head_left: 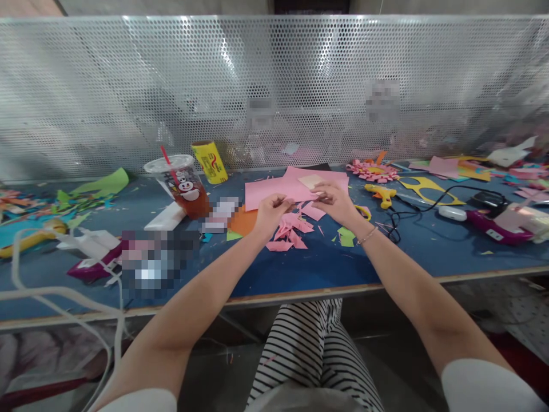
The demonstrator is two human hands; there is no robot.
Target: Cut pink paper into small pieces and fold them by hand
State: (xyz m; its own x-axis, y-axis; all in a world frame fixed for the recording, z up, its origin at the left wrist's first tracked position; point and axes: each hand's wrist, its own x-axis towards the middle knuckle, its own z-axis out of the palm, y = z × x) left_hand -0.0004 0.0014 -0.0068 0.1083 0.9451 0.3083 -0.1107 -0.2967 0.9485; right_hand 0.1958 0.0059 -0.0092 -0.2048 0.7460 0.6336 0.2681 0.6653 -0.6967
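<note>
indistinctly, left hand [271, 214] and right hand [338, 203] near pink scraps [291, 230], any grip in their curled fingers indiscernible

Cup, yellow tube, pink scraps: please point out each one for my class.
Cup [186, 186], head view: on its printed side.
Yellow tube [210, 163], head view: on its printed side.
Pink scraps [291, 227], head view: near the pile's middle.

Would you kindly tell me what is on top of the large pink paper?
A small cream-coloured piece shows over the large pink paper; whether it rests there or is held, I cannot tell. The right hand covers part of both, hiding whatever lies beneath it.
</note>
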